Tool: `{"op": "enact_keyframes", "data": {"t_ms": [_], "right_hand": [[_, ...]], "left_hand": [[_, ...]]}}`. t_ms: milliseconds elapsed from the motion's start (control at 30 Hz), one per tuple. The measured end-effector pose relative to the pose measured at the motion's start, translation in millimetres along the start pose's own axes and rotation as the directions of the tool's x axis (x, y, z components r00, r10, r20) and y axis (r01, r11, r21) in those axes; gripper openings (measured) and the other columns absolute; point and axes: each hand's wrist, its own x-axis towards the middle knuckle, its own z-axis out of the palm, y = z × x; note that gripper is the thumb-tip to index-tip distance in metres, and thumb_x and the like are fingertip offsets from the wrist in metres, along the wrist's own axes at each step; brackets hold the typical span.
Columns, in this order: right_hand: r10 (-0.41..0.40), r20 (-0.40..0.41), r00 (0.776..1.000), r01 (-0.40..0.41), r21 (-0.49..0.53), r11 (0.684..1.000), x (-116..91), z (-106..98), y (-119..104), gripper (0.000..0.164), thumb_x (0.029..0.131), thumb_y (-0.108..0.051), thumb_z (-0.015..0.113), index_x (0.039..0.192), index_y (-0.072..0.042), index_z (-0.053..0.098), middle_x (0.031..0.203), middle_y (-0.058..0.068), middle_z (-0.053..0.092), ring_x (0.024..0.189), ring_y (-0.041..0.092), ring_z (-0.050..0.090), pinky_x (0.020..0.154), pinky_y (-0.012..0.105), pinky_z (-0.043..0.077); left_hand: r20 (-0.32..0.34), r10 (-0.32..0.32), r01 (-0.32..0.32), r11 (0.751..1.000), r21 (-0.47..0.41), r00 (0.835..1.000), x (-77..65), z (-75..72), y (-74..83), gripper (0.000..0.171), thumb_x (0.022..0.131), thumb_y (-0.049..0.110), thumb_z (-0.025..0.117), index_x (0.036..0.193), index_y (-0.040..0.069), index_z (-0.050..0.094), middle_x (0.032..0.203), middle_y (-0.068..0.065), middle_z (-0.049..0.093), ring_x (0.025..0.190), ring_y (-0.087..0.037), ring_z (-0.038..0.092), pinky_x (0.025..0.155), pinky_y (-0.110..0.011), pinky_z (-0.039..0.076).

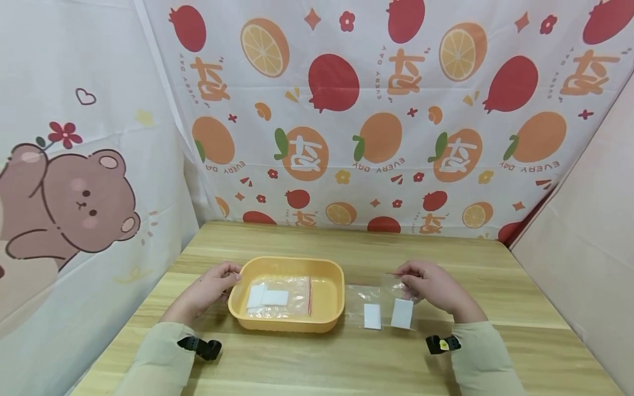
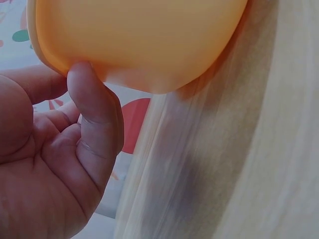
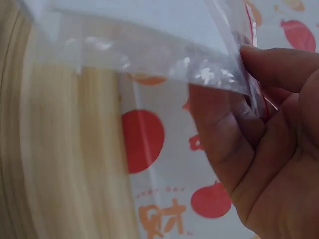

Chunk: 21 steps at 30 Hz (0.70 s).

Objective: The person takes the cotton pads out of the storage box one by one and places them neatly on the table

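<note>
On the wooden table stands a yellow plastic basin (image 1: 317, 325). My left hand (image 1: 210, 289) pinches its left rim; the left wrist view has the thumb (image 2: 92, 107) against the basin's wall. Inside lie clear zip bags (image 1: 297, 286) with white rectangular pieces (image 1: 275, 298); their overlap hides how many bags there are. At the right, my right hand (image 1: 436, 286) pinches a clear zip bag (image 1: 391, 283) near its red zip strip. That bag holds a white rectangular piece (image 1: 402, 313) and hangs tilted. Between it and the basin is another clear bag (image 1: 358, 297) with a white piece (image 1: 372, 316).
The wooden table (image 1: 317, 363) reaches back to a fruit-printed cloth (image 1: 337, 132). A bear-printed cloth (image 1: 89, 203) hangs at the left, a plain pale one (image 1: 589, 236) at the right. Black straps with small devices (image 1: 200, 347) sit on both sleeved wrists.
</note>
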Motion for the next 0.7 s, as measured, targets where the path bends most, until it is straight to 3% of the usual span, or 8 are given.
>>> {"op": "enact_keyframes", "data": {"t_ms": [267,433,700], "right_hand": [[0.071,0.008,0.997,-0.071,0.021,0.997,4,1,28,0.020,0.105,-0.016,0.056,0.116,-0.005,0.069,0.091,0.016,0.063,0.078,0.027,0.064,0.065,0.037,0.059],[0.113,-0.030,0.993,-0.113,-0.002,0.994,11,5,45,0.017,0.105,-0.011,0.054,0.112,-0.007,0.069,0.085,0.010,0.063,0.075,0.024,0.063,0.064,0.037,0.057],[0.143,-0.059,0.988,-0.145,-0.025,0.989,20,14,57,0.018,0.104,-0.009,0.053,0.117,-0.007,0.066,0.083,0.010,0.063,0.073,0.023,0.061,0.064,0.036,0.053]], "left_hand": [[-0.004,-0.010,0.010,1.000,0.007,1.000,1.9,0.2,-2.5,0.034,0.108,0.017,0.047,0.133,-0.006,0.047,0.102,-0.015,0.058,0.083,-0.024,0.059,0.064,-0.033,0.054],[-0.003,-0.015,0.015,1.000,0.008,1.000,2.1,0.0,-2.6,0.034,0.108,0.017,0.047,0.132,-0.006,0.047,0.102,-0.015,0.058,0.084,-0.024,0.059,0.064,-0.034,0.054],[-0.003,-0.005,0.005,1.000,0.008,1.000,3.2,-1.7,-1.3,0.035,0.108,0.018,0.047,0.133,-0.006,0.046,0.102,-0.014,0.058,0.084,-0.023,0.058,0.064,-0.034,0.053]]}}
